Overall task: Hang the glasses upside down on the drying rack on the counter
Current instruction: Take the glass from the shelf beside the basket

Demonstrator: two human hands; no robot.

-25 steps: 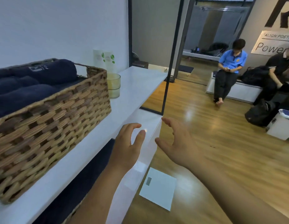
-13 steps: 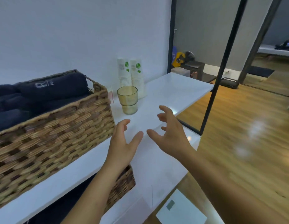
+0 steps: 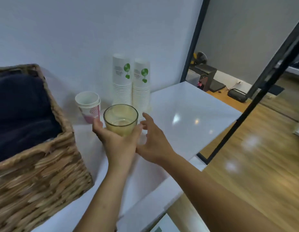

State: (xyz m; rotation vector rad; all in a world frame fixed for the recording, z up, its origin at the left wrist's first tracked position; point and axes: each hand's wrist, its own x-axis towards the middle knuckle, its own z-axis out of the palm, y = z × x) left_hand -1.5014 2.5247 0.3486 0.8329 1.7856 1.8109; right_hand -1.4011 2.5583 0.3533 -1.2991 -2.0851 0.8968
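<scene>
A yellowish clear glass [image 3: 120,119] stands upright on the white counter [image 3: 187,114], mouth up. My left hand [image 3: 117,141] wraps around its lower half from the near side, thumb on its left and fingers on its right. My right hand [image 3: 153,139] hovers just right of the glass with fingers spread, holding nothing. No drying rack is in view.
A wicker basket [image 3: 41,173] with dark blue towels fills the left of the counter. Behind the glass are two stacks of white paper cups [image 3: 131,84] and a pink-patterned paper cup [image 3: 88,106]. Black metal frame posts [image 3: 255,97] rise at the counter's right edge above wooden floor.
The view has swung left and closer to the counter. Both hands reached forward; my left hand has closed around the glass, and my right hand has come up beside it.
</scene>
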